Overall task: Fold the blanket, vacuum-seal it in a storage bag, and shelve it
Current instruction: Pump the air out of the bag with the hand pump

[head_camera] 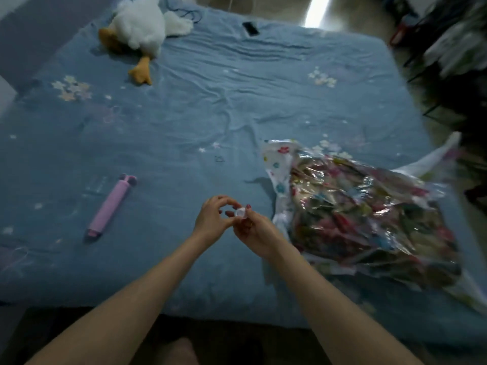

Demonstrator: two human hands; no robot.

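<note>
Two hands met over the bed (184,122). The right hand (254,233) pinched one small clear cap (241,213) between thumb and fingers; the left hand (212,218) touched the same cap with curled fingertips. One storage bag (363,217), holding one folded multicoloured blanket (369,225), lay on the bed just right of the hands. One pink hand pump (110,205) lay well apart on the left. One plush duck (137,30) and one dark phone (250,29) lay at the far side.
</note>
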